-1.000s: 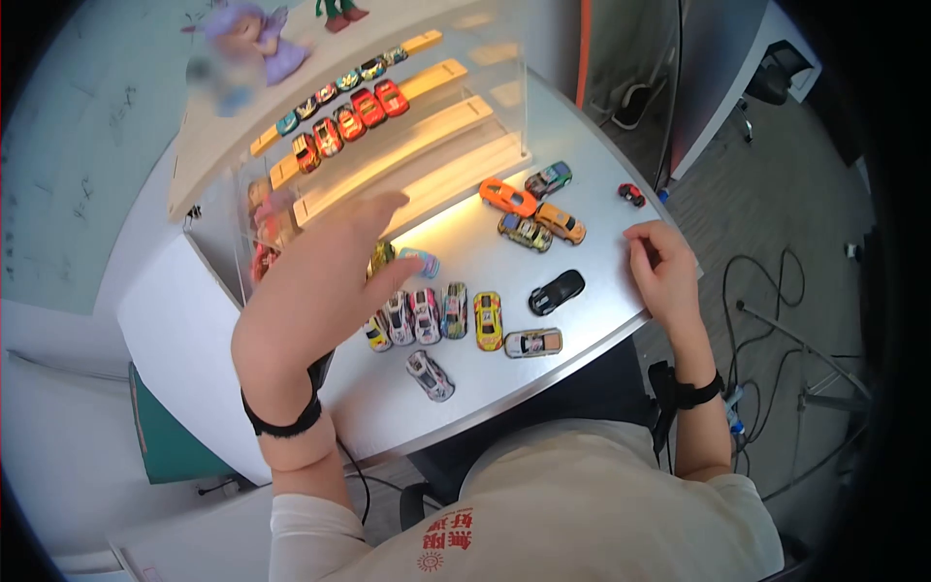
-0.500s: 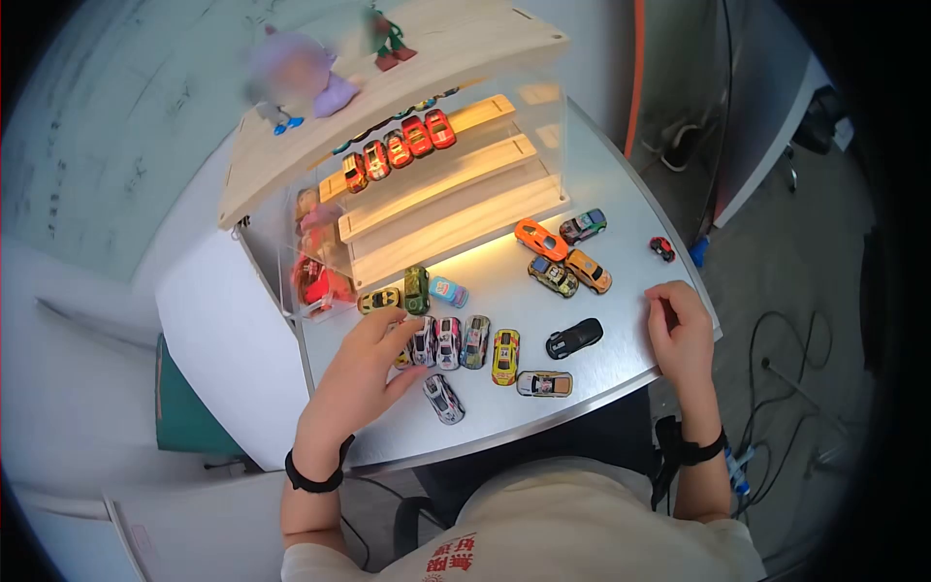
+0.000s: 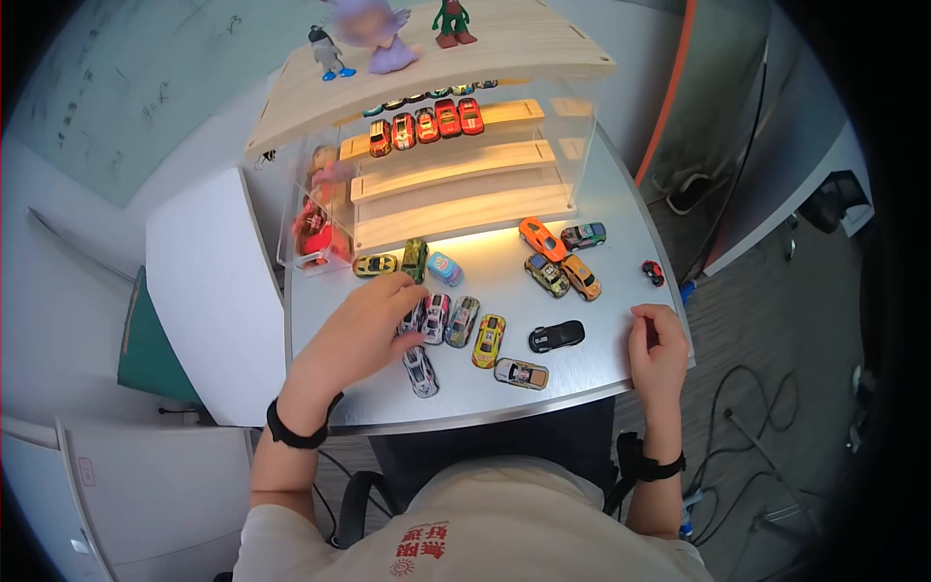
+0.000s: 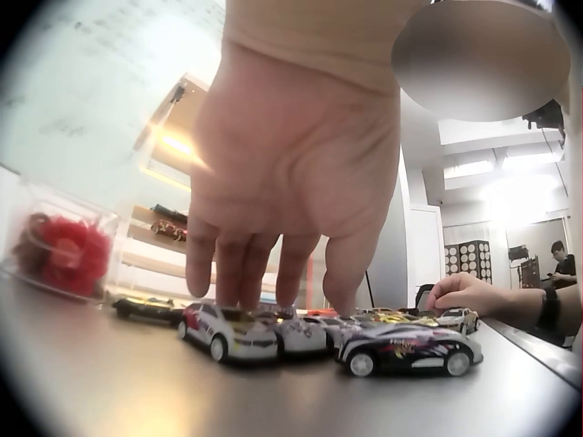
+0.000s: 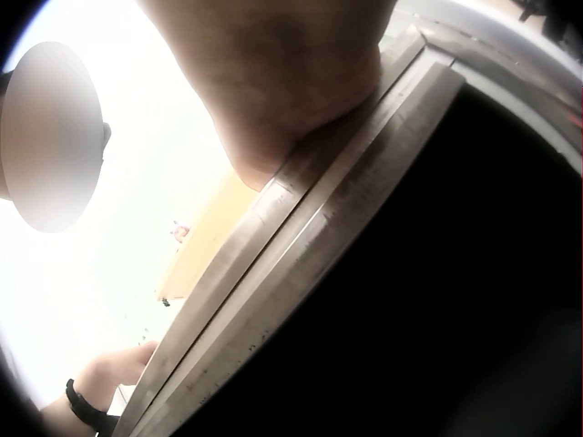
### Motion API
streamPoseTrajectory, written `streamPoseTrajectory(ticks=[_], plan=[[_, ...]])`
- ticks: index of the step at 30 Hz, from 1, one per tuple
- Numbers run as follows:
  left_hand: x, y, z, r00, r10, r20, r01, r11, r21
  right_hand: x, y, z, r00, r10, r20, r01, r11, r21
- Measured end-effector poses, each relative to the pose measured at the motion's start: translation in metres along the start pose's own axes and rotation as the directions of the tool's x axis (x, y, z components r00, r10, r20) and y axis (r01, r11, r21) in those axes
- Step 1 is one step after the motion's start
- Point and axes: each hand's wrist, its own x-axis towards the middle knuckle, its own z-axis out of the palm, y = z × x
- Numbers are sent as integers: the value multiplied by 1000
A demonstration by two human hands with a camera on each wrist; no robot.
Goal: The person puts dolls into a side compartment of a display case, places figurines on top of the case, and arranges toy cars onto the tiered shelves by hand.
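My left hand point(image 3: 354, 335) reaches over the left end of a row of toy cars, its fingers pointing down. In the left wrist view the fingertips hang right behind a white toy car point(image 4: 228, 335), the thumb above a dark-and-white car point(image 4: 410, 350). Beside the hand stand a pink-and-white car point(image 3: 436, 318), a grey patterned car point(image 3: 463, 322) and a yellow car point(image 3: 489, 341). Part of the row is hidden under the fingers. My right hand point(image 3: 659, 351), loosely curled, rests at the table's right edge, holding nothing.
Behind the cars stands a clear display case with wooden steps point(image 3: 456, 170) and a row of red cars point(image 3: 425, 124). Figurines point(image 3: 388, 48) stand on its top. A black car point(image 3: 557, 337), an orange car point(image 3: 541, 239) and several others lie to the right on the metal table point(image 3: 621, 291).
The left hand has come down from high in front of the case to the left end of the row. The head view has shifted. The right hand stays at the table edge.
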Motion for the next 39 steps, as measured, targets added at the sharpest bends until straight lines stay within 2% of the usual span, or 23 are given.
streamPoseTrajectory(ticks=[2, 4, 8, 11, 13, 14, 16, 22, 24, 25, 30, 34, 36, 39], plan=[[8, 3, -1, 999, -29, 23, 29, 1000, 2, 1, 0, 0, 1000, -27, -8, 27, 1000, -14], [18, 1, -1, 991, 30, -130, -19, 996, 91, 0, 1, 1, 1000, 9, -1, -9, 1000, 9], [29, -11, 1, 977, 87, -193, -65, 991, 116, 0, 3, 0, 999, -31, -7, 31, 999, -12], [25, -14, -2, 985, 40, -166, -20, 992, 121, 0, 3, 2, 1000, -21, -13, 21, 1000, -5], [17, -12, -6, 992, -112, -65, 121, 981, 149, -1, 3, 2, 1000, -26, -14, 26, 1000, -12], [13, -13, -8, 991, -115, -73, 124, 982, 141, -1, 3, 2, 1000, -2, 0, 2, 1000, -11], [3, -14, -11, 991, -132, 2, 129, 971, 203, -2, 2, 2, 999, 25, 24, -25, 1000, -14], [-8, -11, -9, 981, -171, 96, 154, 975, 163, -2, 3, 4, 996, 86, 27, -86, 996, -16], [-11, -14, -6, 988, -137, 66, 128, 983, 132, -2, 8, 7, 999, -37, -15, 36, 998, -58], [-14, -16, -6, 994, -105, 35, 101, 989, 111, -2, 6, 8, 999, -36, -7, 35, 998, -60], [-15, -17, -4, 988, -141, 59, 134, 986, 100, -1, -5, 4, 992, 118, 42, -113, 989, -94], [-14, -20, 3, 990, -127, 56, 121, 988, 99, -4, 5, 6, 995, 74, 61, -66, 990, -127], [-14, -20, 2, 985, -150, 82, 142, 986, 93, -3, 7, 9, 1000, 25, 4, -25, 995, -92], [-18, -23, -2, 989, -141, 53, 134, 984, 116, -3, 10, 8, 997, 73, 30, -71, 994, -79]])
